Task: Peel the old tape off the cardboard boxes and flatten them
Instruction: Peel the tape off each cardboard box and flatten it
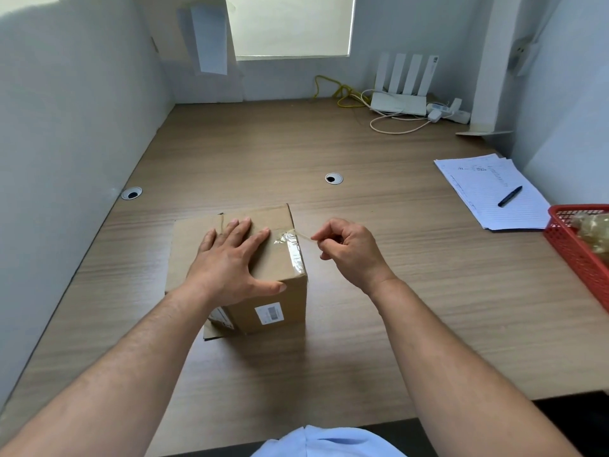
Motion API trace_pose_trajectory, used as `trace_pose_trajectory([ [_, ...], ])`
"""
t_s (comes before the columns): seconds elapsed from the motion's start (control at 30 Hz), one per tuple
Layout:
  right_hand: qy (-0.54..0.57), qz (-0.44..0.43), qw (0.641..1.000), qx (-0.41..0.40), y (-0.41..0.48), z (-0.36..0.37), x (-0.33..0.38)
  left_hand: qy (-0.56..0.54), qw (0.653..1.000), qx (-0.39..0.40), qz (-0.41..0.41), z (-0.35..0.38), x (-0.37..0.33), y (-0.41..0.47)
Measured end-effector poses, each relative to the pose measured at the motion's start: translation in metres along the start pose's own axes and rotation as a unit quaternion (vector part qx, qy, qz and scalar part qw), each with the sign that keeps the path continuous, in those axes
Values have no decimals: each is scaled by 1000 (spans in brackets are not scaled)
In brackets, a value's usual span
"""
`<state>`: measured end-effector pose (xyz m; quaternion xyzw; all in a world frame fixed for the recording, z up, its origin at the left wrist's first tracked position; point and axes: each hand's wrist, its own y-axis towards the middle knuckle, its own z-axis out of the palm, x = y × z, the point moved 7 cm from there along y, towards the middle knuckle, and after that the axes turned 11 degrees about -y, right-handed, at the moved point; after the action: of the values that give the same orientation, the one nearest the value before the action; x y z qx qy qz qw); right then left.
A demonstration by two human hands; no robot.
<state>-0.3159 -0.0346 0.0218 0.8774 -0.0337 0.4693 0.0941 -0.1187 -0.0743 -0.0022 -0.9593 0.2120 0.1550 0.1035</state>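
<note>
A small brown cardboard box (263, 268) stands on the wooden desk, a white barcode label on its near side. My left hand (230, 258) lies flat on the box's top with fingers spread, pressing it down. Clear tape (291, 245) runs over the top right edge and down the right side. My right hand (349, 249) is just right of the box, pinching a thin strip of that tape between thumb and forefinger; the strip stretches taut from the box's top edge to my fingers.
A red plastic basket (580, 255) holding crumpled tape sits at the right edge. Papers (491, 192) with a black pen (510, 196) lie behind it. A white router (400, 100) and cables are at the back. Two cable grommets (333, 178) are set in the desk (263, 153).
</note>
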Motion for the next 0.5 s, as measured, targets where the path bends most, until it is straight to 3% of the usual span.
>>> trace_pose_trajectory([
  [0.27,-24,105,990,-90,4,-29,-25,4,1000,-8,4,2,0,-5],
  [0.4,-89,10,994,-55,10,-18,4,5,1000,-10,8,5,-4,-14],
  [0.5,-131,-63,989,14,17,7,30,11,1000,-15,8,7,-5,-20],
])
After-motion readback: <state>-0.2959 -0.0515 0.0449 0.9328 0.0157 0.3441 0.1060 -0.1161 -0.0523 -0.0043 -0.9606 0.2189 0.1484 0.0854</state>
